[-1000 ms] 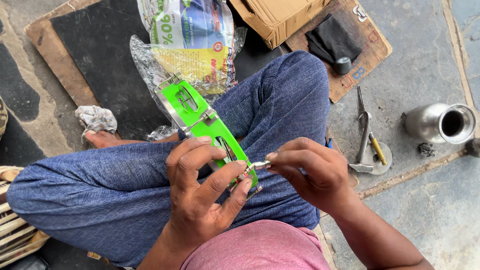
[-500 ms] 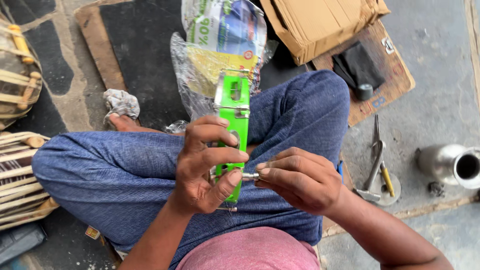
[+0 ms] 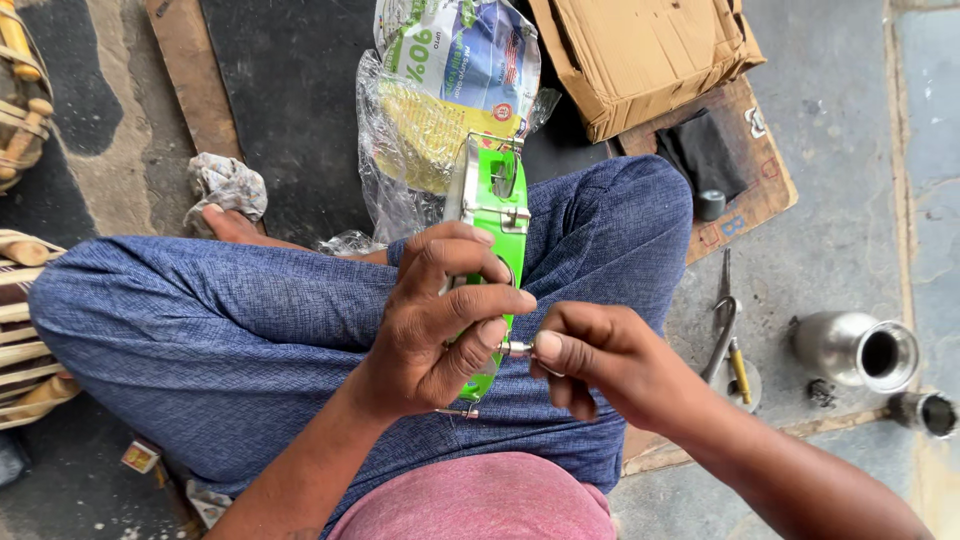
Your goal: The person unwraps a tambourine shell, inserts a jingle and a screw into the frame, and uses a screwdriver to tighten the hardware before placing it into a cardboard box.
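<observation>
A bright green flat metal part point(image 3: 497, 205) with silver fittings rests upright over my lap. My left hand point(image 3: 440, 320) wraps around its lower half and holds it. My right hand point(image 3: 600, 365) pinches a small silver screw-like piece point(image 3: 517, 348) against the part's right edge, fingertips touching my left thumb. I sit cross-legged in blue trousers point(image 3: 230, 340), and the lower end of the green part sticks out below my left palm.
Plastic bags point(image 3: 440, 110) with printed packaging lie past my knee. A torn cardboard box point(image 3: 640, 55) and a wooden board point(image 3: 750, 170) sit at upper right. Pliers point(image 3: 722, 330), a steel cup point(image 3: 860, 350) and a crumpled cloth point(image 3: 228, 185) lie on the stone floor.
The green part has turned from a slant to nearly upright. My view has shifted right, and my right hand has dropped slightly lower at the part's edge.
</observation>
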